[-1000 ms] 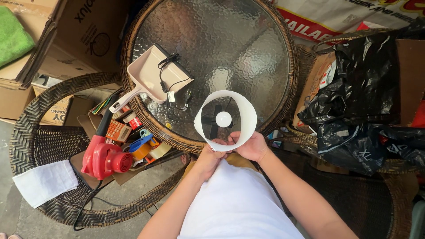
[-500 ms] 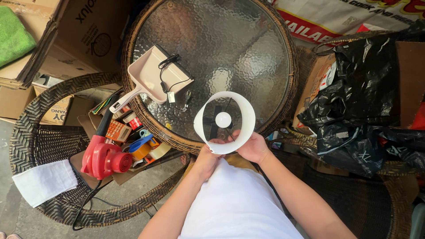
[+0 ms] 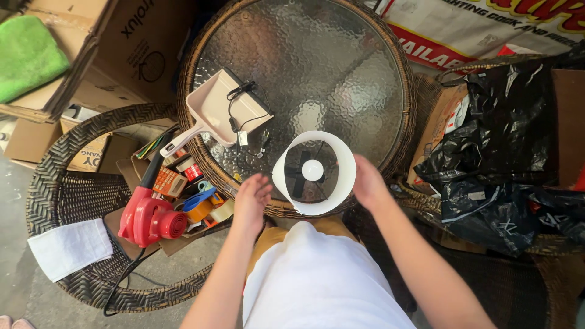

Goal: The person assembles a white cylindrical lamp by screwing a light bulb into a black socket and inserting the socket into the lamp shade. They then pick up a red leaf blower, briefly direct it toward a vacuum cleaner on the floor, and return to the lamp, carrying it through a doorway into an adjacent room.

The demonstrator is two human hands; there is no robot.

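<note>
A white lamp shade (image 3: 314, 173) with a bulb (image 3: 312, 170) inside stands at the near edge of a round glass table (image 3: 317, 67); the left hand (image 3: 251, 201) and right hand (image 3: 368, 181) hover open on either side, gripping nothing; it looks light, thin-walled and easily dented, best cupped by its rim; a cardboard box (image 3: 183, 201) on the wicker chair (image 3: 61, 195) holds tape rolls (image 3: 210, 207) and a red blower (image 3: 149, 216).

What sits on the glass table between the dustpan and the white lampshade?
In the head view, a thin black cord with a small tag trails off the pinkish dustpan toward the lampshade; otherwise bare glass.
</note>
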